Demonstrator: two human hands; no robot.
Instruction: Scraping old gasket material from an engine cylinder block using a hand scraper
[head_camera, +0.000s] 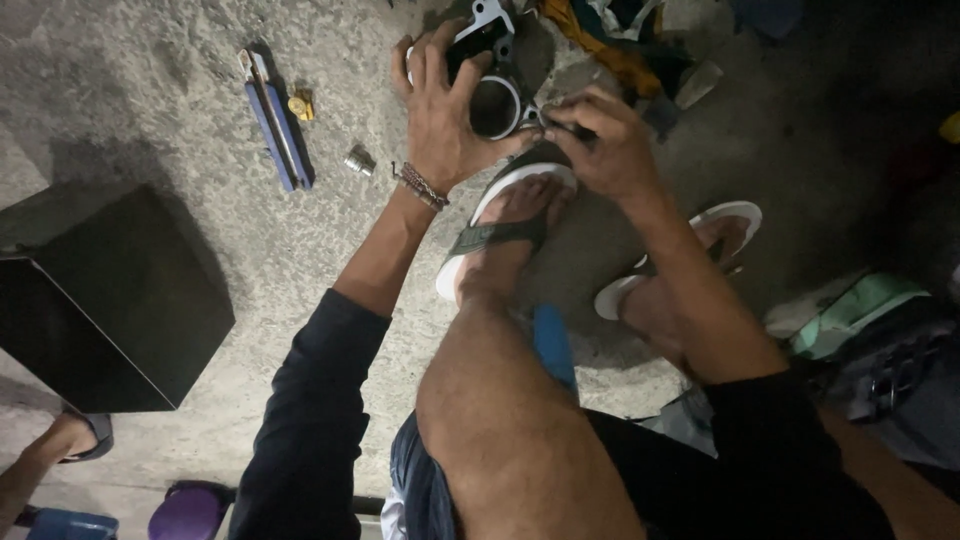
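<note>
The left hand (440, 110) grips a metal ring part (495, 100) on the concrete floor (150, 90) — fingers curled around it. The right hand (600, 145) pinches a small tool (560, 125) against the ring's edge — just past the sandal (500, 215).

Floor (150, 60): bare grey concrete, rough and mottled, lit brightest at the upper left and falling into deep shadow toward the right edge. Black box (110, 300): flat-topped, dark, standing on the floor at the left and casting a shadow behind it. Blue-handled tool (275, 125): lying flat on the concrete, a small brass piece (300, 105) just beside it and a small metal socket (358, 160) near. Cloth heap (610, 45): orange and dark fabric at the top. Purple round seat (188, 512): bottom edge. Light green bag (850, 310): right, in shade.
</note>
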